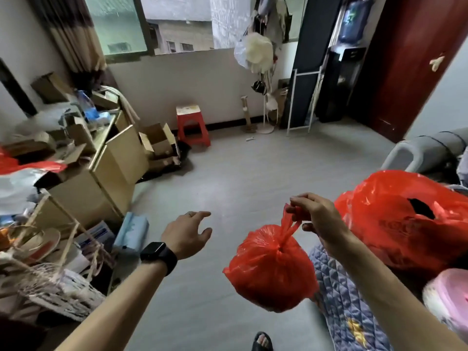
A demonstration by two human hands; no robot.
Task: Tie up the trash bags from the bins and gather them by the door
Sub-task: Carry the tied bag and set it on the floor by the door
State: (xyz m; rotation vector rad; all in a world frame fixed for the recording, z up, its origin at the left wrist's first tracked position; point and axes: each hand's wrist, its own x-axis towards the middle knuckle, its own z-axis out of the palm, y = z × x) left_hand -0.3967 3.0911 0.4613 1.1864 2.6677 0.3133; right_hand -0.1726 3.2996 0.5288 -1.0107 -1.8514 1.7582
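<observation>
A small red trash bag point(271, 269), knotted at its neck, hangs in the air above the grey floor. My right hand point(316, 219) pinches its two handle loops from above. My left hand point(188, 234), with a black watch on the wrist, is stretched forward to the left of the bag with fingers relaxed and holds nothing. A larger red bag point(410, 224) with a dark hole in its side sits at the right, beside my right forearm. The dark red door point(410, 72) stands at the far right of the room.
Cardboard boxes point(119, 160) and clutter fill the left side. A red stool point(192, 127) stands by the far wall under the window. A coat stand point(263, 72) and a water dispenser point(339, 79) are near the door. A quilted blanket point(339, 295) lies at lower right.
</observation>
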